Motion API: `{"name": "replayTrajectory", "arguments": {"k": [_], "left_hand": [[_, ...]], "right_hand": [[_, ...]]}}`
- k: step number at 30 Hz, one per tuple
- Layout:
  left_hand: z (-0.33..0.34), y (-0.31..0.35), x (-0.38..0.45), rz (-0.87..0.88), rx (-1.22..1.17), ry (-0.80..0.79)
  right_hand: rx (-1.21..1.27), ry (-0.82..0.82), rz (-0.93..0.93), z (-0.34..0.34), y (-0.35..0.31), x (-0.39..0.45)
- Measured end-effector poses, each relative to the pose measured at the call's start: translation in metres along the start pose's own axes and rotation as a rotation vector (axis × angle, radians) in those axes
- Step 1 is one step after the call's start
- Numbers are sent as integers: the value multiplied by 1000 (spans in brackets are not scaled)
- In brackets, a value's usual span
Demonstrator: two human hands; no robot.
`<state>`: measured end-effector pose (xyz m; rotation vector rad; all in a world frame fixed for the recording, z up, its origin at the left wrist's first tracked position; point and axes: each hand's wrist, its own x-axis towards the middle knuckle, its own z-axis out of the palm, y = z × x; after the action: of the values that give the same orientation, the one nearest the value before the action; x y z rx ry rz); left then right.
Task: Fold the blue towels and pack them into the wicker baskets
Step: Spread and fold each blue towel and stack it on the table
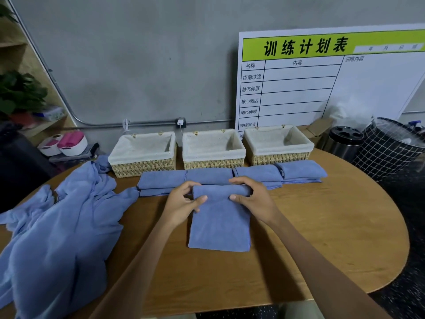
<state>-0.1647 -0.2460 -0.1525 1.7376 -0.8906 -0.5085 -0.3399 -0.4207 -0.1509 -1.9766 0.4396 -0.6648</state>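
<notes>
Both of your hands are on the far end of the blue towel (219, 223) that lies folded into a long strip in the middle of the surface (322, 226). Your left hand (181, 203) curls around the left side of the rolled far end, thumb pressed on top of the cloth and fingers wrapped behind it. Your right hand (250, 199) grips the right side the same way, thumb on the near face and fingers arched over the roll. The near end of that towel lies flat, pointing toward you. Just beyond your hands, a row of folded towels (232, 177) stretches left to right, stacked in low piles and touching end to end. Behind that row stand three wicker baskets with pale cloth liners: the left basket (142, 155), the middle basket (213, 150) and the right basket (278, 143), set side by side along the far edge. To your left a heap of loose towels (57, 226) sprawls over the surface and hangs off its near left edge. Against the grey wall on the far right leans a white board (322, 79) with a green header and printed rows. Right of the baskets, off the surface, stand a metal bin (342, 141) and a black grid-patterned hamper (388, 148).
</notes>
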Motion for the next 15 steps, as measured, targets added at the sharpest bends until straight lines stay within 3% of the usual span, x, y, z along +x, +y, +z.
{"name": "replayTrajectory", "arguments": {"k": [10, 15], "left_hand": [[-1, -6, -45, 18, -34, -49], [-4, -13, -69, 113, -92, -26]], "right_hand": [[83, 17, 54, 17, 1, -44], [129, 47, 54, 15, -4, -70]]}}
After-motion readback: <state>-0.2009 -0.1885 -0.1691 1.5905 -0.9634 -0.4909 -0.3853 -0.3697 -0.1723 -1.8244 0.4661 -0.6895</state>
